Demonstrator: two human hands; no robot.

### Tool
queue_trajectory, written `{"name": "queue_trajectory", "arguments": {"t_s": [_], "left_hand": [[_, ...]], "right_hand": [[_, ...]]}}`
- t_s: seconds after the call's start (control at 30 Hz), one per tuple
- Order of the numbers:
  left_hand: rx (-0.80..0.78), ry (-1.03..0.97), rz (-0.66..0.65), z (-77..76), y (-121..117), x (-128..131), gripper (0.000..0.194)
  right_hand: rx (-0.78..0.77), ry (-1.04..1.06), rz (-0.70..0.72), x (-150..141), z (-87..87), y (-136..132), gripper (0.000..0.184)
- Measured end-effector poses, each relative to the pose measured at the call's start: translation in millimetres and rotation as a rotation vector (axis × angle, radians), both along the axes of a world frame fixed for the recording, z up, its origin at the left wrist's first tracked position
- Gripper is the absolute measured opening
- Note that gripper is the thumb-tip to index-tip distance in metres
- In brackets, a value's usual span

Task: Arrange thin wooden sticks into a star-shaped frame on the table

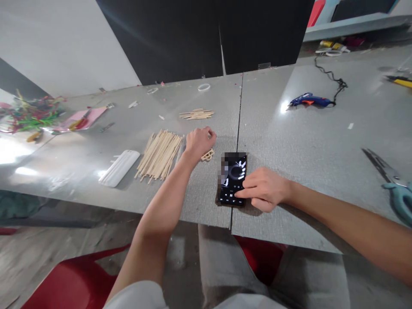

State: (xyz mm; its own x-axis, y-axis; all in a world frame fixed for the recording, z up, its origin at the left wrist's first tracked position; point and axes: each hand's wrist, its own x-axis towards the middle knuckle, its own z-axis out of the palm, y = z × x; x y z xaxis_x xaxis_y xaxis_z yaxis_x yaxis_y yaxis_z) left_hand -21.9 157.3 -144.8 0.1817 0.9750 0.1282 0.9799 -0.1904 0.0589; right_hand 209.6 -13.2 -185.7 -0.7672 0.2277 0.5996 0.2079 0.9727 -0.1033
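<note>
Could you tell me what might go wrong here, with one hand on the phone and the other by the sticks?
1. The phone lies close to the table's near edge; the right hand, tapping its screen, might nudge it off.
2. The left hand rests closed over a small stick piece while attention seems to be on the phone, so it could crush it or scatter the loose stick pile.
3. The scissors lie near the right forearm and might get bumped.
</note>
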Motion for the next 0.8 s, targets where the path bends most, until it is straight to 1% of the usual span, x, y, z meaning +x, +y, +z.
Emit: {"name": "queue_trajectory", "arguments": {"t_s": [0.4,0.6,0.8], "left_hand": [[-0.007,0.018,-0.013,1.8,-1.8,1.3,0.044],[-0.008,0.02,-0.027,1.0,-1.9,0.6,0.045],[-0.003,0.003,-0.039,0.9,-2.0,-0.2,0.045]], "right_hand": [[-0.001,-0.017,-0.012,0.4,1.3,-0.1,0.039],[0.012,0.018,-0.007,-1.9,3.6,-0.3,0.039],[0.017,-0.026,-0.006,0.0,1.7,0.4,0.038]]}}
